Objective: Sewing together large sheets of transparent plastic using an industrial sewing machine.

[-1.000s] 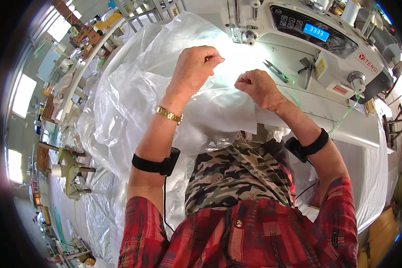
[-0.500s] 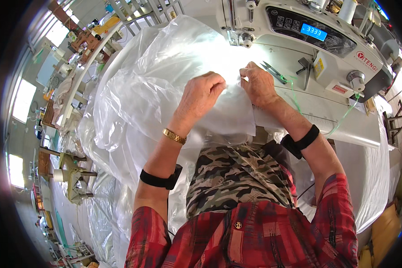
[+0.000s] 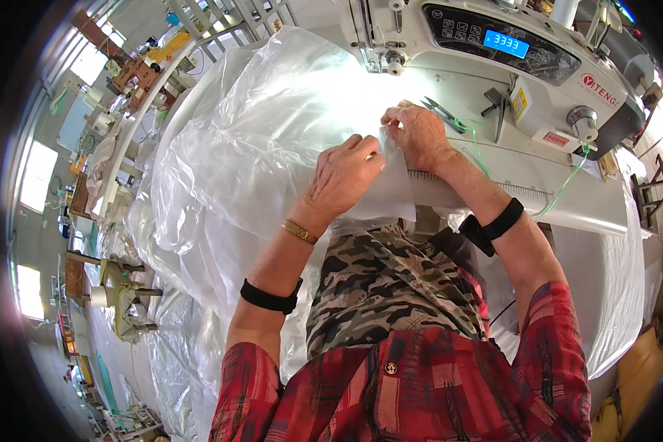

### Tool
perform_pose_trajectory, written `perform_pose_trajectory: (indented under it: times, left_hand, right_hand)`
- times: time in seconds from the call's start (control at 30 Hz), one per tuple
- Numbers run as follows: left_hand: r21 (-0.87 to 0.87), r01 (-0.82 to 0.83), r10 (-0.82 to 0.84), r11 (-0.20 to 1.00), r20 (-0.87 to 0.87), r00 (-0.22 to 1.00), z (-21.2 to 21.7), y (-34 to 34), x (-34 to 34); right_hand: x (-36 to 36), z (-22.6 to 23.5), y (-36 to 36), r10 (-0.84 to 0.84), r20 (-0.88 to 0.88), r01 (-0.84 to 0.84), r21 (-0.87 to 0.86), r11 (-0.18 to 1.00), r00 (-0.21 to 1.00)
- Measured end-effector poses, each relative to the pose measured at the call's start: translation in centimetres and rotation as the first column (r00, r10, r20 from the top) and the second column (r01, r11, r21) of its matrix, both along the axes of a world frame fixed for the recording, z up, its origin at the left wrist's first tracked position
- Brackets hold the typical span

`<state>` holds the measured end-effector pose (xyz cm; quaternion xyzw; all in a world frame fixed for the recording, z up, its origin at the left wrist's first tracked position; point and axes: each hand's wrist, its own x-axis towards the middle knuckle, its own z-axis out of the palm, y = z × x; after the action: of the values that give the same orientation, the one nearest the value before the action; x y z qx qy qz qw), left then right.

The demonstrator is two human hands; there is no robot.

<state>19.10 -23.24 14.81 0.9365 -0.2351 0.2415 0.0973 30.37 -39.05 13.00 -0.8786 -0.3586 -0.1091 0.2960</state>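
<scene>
A large sheet of clear plastic film lies bunched over the left of the sewing table and hangs down past its front edge. My left hand is closed, its fingers pinching the film near its right edge. Just to the right and a little farther off, my right hand pinches the same edge between thumb and fingers. The sewing machine stands beyond my hands, and its needle area is just past my right hand. Bright lamp glare washes out the film there.
Right of my right hand lie thread snips with green thread. A black clamp-like tool rests near the machine base. A ruler strip runs along the table's front. Stools and other machines stand at the left.
My left hand has moved right and slightly nearer me, closer to the right hand. The right hand has shifted slightly left. The whole view has shifted a little.
</scene>
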Motion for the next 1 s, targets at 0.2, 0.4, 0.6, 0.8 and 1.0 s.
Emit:
perform_pose_trajectory:
  times: [0.2, 0.4, 0.6, 0.8, 1.0]
  left_hand:
    - [0.099, 0.110, -0.118, 0.989, 0.080, 0.990, -0.6, -0.4, 0.4]
    - [0.060, 0.111, -0.111, 0.992, -0.003, 0.994, -0.7, -1.0, 0.6]
    - [0.030, 0.055, -0.055, 0.998, -0.013, 0.998, -1.3, -1.0, 0.3]
    - [-0.018, 0.081, -0.081, 0.997, -0.021, 0.996, -1.1, -1.3, 0.1]
    - [-0.007, 0.035, -0.035, 0.999, -0.034, 0.999, -1.3, -1.5, -0.1]
  right_hand:
    - [0.6, 0.5, -0.4, 0.105, -0.025, -0.105, 0.002, 0.994, 0.994]
    - [1.3, 0.8, -0.5, 0.112, -0.059, -0.113, -0.017, 0.993, 0.992]
    - [-4.6, 0.7, -2.3, 0.015, -0.075, 0.019, 0.435, 0.900, 0.997]
    - [-14.7, -4.2, -6.3, 0.123, -0.558, 0.141, 0.406, 0.903, 0.821]
    - [-14.5, -9.8, -4.8, 0.418, -0.866, 0.413, 0.499, 0.762, 0.275]
